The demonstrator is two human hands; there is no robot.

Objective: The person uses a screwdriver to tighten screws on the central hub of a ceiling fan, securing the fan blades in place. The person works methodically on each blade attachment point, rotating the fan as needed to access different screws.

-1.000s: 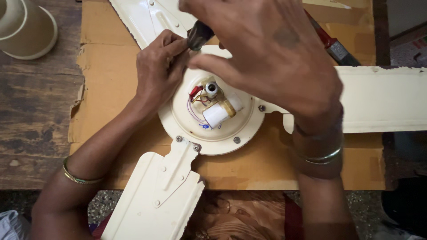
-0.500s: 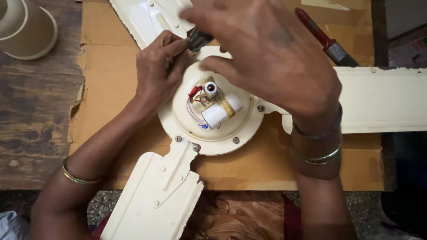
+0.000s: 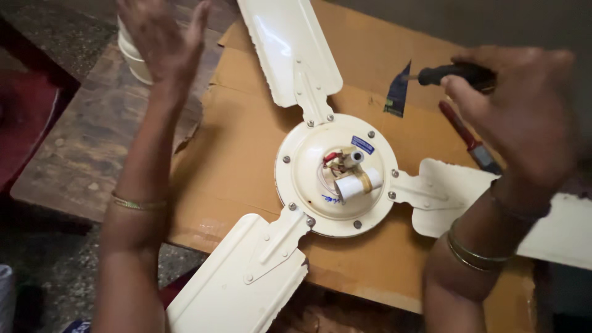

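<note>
Right hand [image 3: 524, 117] closed around black-handled screwdriver [image 3: 453, 74], raised above cardboard sheet [image 3: 246, 154]. Left hand [image 3: 163, 40] lifted, fingers spread, holding nothing. Cream ceiling fan [image 3: 336, 176] lay between hands on cardboard, wiring and white cylinder exposed at hub. Red-handled tool [image 3: 468, 139] beside right hand. Cardboard on wooden table [image 3: 92, 148].

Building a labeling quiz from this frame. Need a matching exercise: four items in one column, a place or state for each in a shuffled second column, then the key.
Items
1. left hand
2. right hand
3. ceiling fan motor hub
4. red-handled tool

States
A. lies on the cardboard beside the right hand
B. raised, open, holds nothing
C. grips a dark-handled screwdriver
D. sits on the cardboard with three cream blades attached

Pairs: 1-B, 2-C, 3-D, 4-A
</note>
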